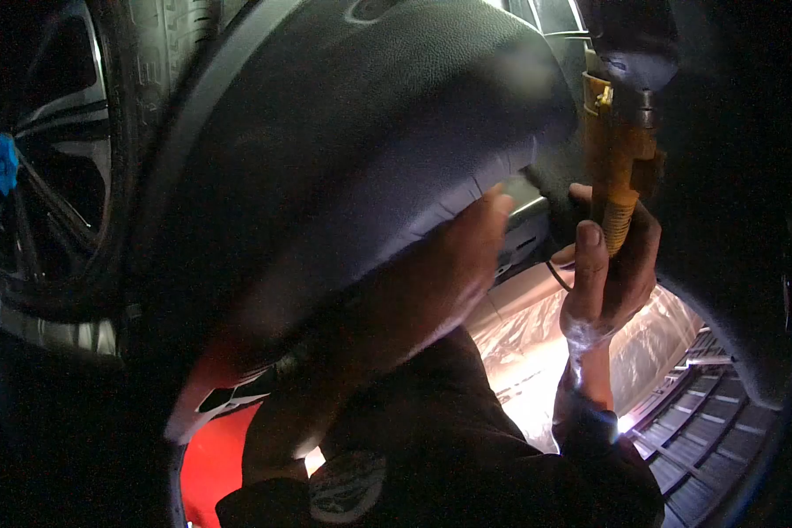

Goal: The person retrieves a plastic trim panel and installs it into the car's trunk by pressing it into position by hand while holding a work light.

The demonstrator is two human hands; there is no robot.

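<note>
In the head view, a person's right hand (620,273) was curled around the ribbed lower end of a yellow-orange piece (625,172), which stood nearly upright at upper right, thumb in front. The left hand (480,233), blurred, reached up to the lower edge of a dark textured panel (405,114); how open it was, or whether it gripped anything, could not be told. A spoked wheel (53,198) with a blue center piece (4,165) stood at left; shiny sheeting (537,330) glowed below the hands.
</note>
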